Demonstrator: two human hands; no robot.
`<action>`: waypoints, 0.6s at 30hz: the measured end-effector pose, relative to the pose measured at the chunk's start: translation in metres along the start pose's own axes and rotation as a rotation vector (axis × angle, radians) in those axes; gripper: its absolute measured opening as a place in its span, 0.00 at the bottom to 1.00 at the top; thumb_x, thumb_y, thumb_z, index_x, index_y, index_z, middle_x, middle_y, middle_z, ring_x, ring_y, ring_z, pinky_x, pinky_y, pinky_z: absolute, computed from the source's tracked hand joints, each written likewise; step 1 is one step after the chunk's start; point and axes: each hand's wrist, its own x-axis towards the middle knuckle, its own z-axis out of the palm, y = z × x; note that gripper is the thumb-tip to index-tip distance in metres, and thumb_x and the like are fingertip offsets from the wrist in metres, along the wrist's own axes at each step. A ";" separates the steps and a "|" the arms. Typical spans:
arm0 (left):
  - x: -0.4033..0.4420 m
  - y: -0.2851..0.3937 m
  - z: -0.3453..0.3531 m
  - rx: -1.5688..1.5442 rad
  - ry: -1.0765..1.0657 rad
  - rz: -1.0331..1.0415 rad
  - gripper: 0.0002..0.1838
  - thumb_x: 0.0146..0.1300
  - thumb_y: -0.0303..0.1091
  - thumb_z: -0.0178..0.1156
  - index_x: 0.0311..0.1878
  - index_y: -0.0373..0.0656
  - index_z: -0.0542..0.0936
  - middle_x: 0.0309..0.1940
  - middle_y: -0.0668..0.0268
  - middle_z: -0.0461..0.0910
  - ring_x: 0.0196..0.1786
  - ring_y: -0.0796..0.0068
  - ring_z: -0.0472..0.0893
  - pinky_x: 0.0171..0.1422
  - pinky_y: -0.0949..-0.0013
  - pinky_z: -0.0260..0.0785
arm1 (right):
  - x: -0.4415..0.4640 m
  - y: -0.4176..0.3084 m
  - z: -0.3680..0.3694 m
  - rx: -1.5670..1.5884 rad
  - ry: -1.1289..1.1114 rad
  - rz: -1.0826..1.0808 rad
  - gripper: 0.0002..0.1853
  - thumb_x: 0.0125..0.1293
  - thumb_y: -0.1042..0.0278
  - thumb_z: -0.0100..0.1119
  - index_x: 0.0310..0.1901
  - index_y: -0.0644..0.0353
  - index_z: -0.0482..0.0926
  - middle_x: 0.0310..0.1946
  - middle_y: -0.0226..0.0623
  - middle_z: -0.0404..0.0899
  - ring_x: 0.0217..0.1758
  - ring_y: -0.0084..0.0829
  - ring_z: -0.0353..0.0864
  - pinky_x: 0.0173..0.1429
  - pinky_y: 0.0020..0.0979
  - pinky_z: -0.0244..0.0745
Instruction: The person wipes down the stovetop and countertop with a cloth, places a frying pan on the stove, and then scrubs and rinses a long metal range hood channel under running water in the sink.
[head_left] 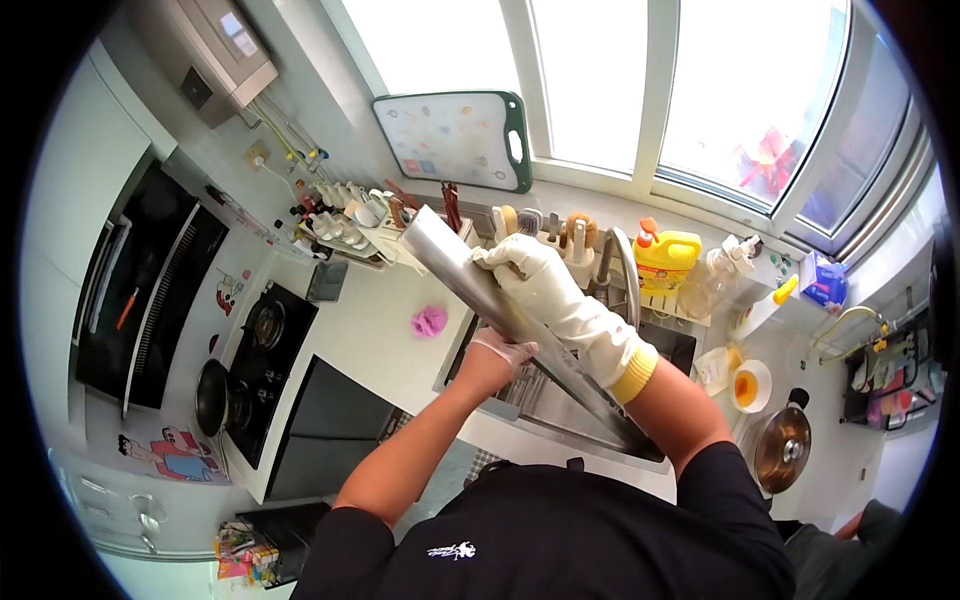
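Observation:
A long, flat, shiny metal panel [452,258] is tilted over the sink [684,346], its lower end down in the basin. My left hand [492,358], in a thin see-through glove, grips the panel's near edge around the middle. Higher up, my right hand [522,268] wears a thick white glove with a yellow cuff; its fingers are curled against the panel's far edge. Whether anything small sits under those fingers is hidden. Behind my right hand stand the faucet [630,268] and several brushes [530,222].
Left of the sink, a pink scrubber [429,321] lies on the counter. A yellow pump bottle [665,258] stands behind the sink. To the right are a white bowl [750,386] and a lidded pot [782,450]. Another person's dark sleeve [880,530] shows at lower right.

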 end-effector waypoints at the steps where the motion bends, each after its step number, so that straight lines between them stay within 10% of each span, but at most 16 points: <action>1: -0.002 -0.002 -0.001 -0.028 -0.004 0.031 0.12 0.66 0.25 0.68 0.49 0.28 0.83 0.39 0.58 0.87 0.38 0.74 0.85 0.43 0.69 0.80 | 0.005 0.002 -0.001 -0.043 -0.058 0.000 0.05 0.63 0.81 0.63 0.38 0.62 0.85 0.37 0.41 0.85 0.42 0.38 0.86 0.50 0.35 0.80; 6: -0.012 0.007 0.004 -0.084 -0.088 0.011 0.10 0.67 0.26 0.68 0.46 0.28 0.84 0.37 0.60 0.88 0.37 0.76 0.84 0.42 0.70 0.79 | 0.060 -0.033 0.000 0.135 0.005 -0.088 0.07 0.63 0.81 0.62 0.41 0.62 0.85 0.39 0.41 0.84 0.45 0.40 0.85 0.52 0.35 0.79; 18: -0.007 -0.049 -0.038 -0.191 -0.041 -0.039 0.07 0.69 0.25 0.66 0.48 0.39 0.85 0.42 0.65 0.87 0.44 0.73 0.85 0.48 0.64 0.84 | -0.208 0.019 -0.064 -0.097 -0.346 0.290 0.09 0.58 0.79 0.65 0.39 0.54 0.84 0.38 0.39 0.85 0.42 0.46 0.85 0.47 0.38 0.81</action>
